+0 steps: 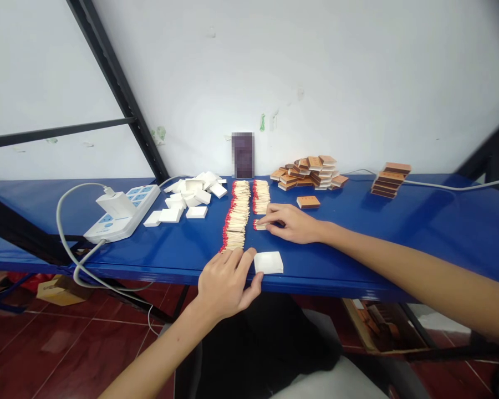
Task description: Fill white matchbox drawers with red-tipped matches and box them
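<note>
My left hand [227, 282] rests at the near edge of the blue table [399, 233], its fingers curled against a white empty matchbox tray [268, 262]. My right hand [293, 223] lies flat farther in, fingertips pinching a small bunch of red-tipped matches [258, 224]. Two long rows of matches run away from me: a left row [236, 216] and a shorter right row [260, 195]. A single orange matchbox sleeve [308, 201] lies just beyond my right hand.
White trays [191, 197] are heaped at the left of the rows. Orange matchboxes are piled at the back [311, 172], with a small stack [390, 179] to the right. A white power strip [122, 211] with cable sits at left. A dark blurred object [243, 154] leans on the wall.
</note>
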The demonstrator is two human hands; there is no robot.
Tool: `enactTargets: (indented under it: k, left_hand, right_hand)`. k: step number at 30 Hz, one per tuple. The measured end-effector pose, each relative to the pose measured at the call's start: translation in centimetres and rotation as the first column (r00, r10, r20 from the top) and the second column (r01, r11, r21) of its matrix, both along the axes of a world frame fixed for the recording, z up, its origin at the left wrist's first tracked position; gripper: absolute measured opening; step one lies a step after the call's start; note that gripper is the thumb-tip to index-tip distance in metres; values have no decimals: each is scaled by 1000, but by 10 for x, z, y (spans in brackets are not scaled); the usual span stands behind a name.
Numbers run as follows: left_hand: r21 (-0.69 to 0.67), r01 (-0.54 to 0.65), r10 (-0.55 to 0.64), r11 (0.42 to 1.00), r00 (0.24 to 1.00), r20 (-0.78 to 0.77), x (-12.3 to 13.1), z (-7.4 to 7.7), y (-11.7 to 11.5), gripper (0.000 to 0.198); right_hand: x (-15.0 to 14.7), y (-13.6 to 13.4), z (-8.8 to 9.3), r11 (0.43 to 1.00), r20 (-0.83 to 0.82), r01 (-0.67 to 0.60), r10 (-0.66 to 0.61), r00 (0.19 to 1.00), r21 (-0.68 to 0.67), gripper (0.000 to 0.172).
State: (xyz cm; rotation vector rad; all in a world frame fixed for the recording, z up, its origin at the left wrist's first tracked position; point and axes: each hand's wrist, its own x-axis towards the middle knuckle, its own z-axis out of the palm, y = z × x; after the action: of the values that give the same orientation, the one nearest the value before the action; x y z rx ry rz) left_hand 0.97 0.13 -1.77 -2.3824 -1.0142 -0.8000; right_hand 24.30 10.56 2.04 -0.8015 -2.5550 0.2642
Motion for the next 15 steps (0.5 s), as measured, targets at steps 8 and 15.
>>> enactTargets:
  k: [8, 15]
  left_hand:
    - [-10, 0, 0, 1000, 1000, -4, -1, -1, 0, 30]
    - [-3, 2, -2, 1000, 1000, -4, 0, 0, 0, 30]
  right_hand:
    - [0, 1, -1, 1000, -16, 6, -6, 1000, -13, 32]
    - [1, 1, -1, 1000, -12, 29, -29, 999, 4, 31]
